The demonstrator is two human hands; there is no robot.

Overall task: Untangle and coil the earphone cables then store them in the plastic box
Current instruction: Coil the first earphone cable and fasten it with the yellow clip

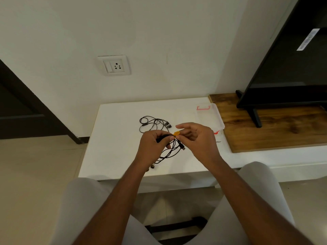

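My left hand (153, 144) grips a bundle of black earphone cable (172, 150) above the white table (115, 138); its loops hang down below my fingers, and a plug end dangles at the right. My right hand (198, 138) pinches an orange tie (176, 133) at the top of that bundle. A second black earphone cable (153, 123) lies loose and tangled on the table just behind my hands. The clear plastic box (211, 117) with red clips stands at the table's right edge, partly hidden by my right hand.
A wooden board (276, 128) with a black TV stand (254, 114) on it lies right of the table. A wall socket (114, 65) is on the wall behind. My knees in light trousers are below the table's front edge.
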